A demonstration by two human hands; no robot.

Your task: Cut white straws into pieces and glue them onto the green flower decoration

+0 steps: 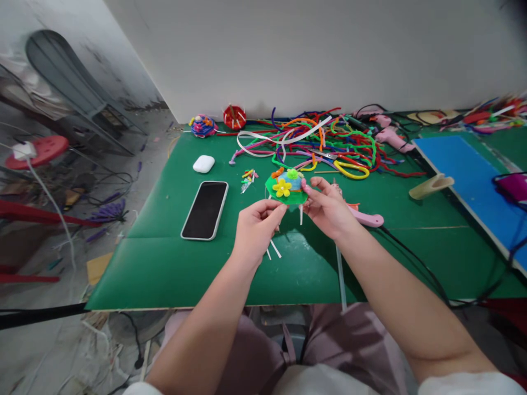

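Observation:
Between my hands, above the green table, is a small hat-shaped craft (291, 186) with a green brim, a blue crown, a yellow flower, and orange, light green and pink pieces. My left hand (257, 225) is closed on the near-left edge of its brim, thumb on top. Thumb and fingers of my right hand (329, 207) are closed at its right side, by the pink piece. White strips (275, 249) show below the craft. Partly hidden behind my right hand lies a pink glue gun (368, 218). A translucent glue stick (341, 274) lies under my right forearm.
A phone (205, 210), a white earbud case (203, 163) and small colourful scraps (248, 178) lie to the left. Behind are tangled pipe cleaners (288, 137), yellow-handled scissors (352, 171) and two round crafts. Rightward are a bamboo piece (430, 186), a blue board (461, 181) and black cords.

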